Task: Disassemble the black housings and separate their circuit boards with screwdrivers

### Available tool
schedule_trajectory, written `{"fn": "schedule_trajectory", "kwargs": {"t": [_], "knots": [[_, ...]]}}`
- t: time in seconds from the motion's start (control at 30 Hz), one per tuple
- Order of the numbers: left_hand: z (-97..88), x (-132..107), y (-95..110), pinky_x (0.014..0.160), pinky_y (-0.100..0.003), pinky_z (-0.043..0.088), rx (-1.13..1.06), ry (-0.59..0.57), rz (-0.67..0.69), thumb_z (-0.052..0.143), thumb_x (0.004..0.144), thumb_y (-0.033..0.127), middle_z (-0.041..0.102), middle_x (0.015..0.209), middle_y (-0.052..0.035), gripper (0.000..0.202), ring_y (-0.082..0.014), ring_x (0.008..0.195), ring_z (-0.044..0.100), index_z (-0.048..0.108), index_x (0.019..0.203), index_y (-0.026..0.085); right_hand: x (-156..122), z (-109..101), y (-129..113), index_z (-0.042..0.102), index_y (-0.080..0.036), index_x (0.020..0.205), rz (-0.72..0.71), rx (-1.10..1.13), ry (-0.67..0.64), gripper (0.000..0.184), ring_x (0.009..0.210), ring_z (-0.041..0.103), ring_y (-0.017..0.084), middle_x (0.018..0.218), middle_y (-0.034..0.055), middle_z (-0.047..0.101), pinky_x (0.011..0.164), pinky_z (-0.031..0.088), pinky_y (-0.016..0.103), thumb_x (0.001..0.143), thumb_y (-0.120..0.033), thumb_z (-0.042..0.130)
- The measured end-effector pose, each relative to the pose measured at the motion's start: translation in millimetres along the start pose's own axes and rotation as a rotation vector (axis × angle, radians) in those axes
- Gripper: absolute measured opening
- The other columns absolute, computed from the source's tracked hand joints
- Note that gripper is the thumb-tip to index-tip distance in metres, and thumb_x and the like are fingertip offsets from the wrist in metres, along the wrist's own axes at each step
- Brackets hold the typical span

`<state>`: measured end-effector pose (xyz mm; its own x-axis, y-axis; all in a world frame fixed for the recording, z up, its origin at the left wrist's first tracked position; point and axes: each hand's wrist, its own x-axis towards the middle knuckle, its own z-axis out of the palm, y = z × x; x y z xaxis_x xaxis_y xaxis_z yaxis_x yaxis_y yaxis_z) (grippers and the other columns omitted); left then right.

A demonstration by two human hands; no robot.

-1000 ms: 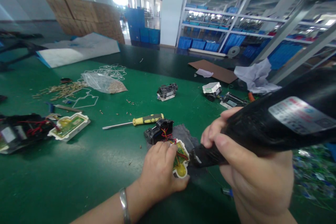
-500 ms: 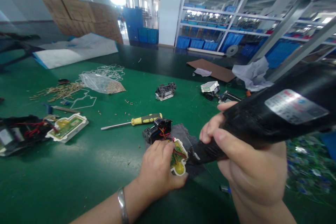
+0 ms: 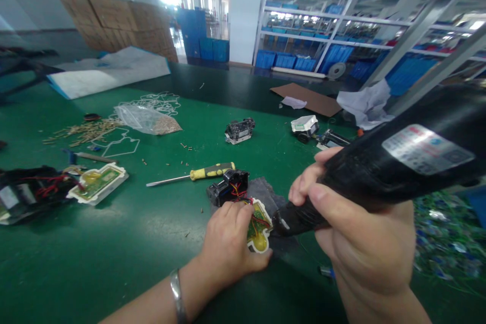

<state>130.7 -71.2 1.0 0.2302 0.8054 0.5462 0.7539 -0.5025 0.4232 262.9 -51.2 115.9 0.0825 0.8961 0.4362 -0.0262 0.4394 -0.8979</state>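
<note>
My left hand point(image 3: 228, 238) is closed on a white plastic housing point(image 3: 260, 243) with a green circuit board and yellow potting inside. Red and dark wires join that housing to a black plastic part point(image 3: 229, 188) just behind it. A grey cloth point(image 3: 266, 192) lies partly under both. In my right hand point(image 3: 364, 243) is a thick black power tool point(image 3: 379, 162) with a silver label, its fingers wrapped round the narrower front. The tool's dark tip is at the right edge of the housing; whether it touches cannot be made out.
A yellow-handled screwdriver point(image 3: 212, 171) lies behind the hands. At left are another wired housing point(image 3: 100, 185), a hammer point(image 3: 93, 157), a plastic bag point(image 3: 148, 120) and loose brass-coloured screws point(image 3: 87, 131). Farther back sit a black unit point(image 3: 240, 130) and a white-topped one point(image 3: 305, 126).
The tool's tip has shifted very slightly at the housing's right edge. Both hands keep their holds, and the other things stay where they were.
</note>
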Motion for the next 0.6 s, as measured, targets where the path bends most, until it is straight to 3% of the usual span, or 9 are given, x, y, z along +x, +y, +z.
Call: {"fn": "schedule_trajectory", "kwargs": {"t": [0.47,0.6], "knots": [[-1.6,0.7,-0.8,0.066,-0.039,0.051,-0.004,0.022,0.035,0.065,0.052,0.031,0.059,0.085,-0.0087,0.048,-0.0244,0.076,0.055,0.047,0.094,0.016,1.0,1.9,-2.5,0.058,-0.023,0.087,0.018,0.021,0.011,0.020,0.053,0.052,0.015,0.065,-0.0020,0.055,0.053,0.045,0.034,0.069,-0.014,0.059],[-3.3,1.8,1.9,0.065,-0.038,0.051,-0.022,0.019,0.017,0.066,0.052,0.032,0.059,0.085,-0.0086,0.051,-0.0238,0.075,0.056,0.047,0.096,0.015,0.1,7.9,-0.4,0.057,-0.021,0.088,0.107,-0.026,0.019,0.024,0.051,0.050,0.015,0.061,-0.0024,0.054,0.050,0.043,0.032,0.065,-0.018,0.060]]}}
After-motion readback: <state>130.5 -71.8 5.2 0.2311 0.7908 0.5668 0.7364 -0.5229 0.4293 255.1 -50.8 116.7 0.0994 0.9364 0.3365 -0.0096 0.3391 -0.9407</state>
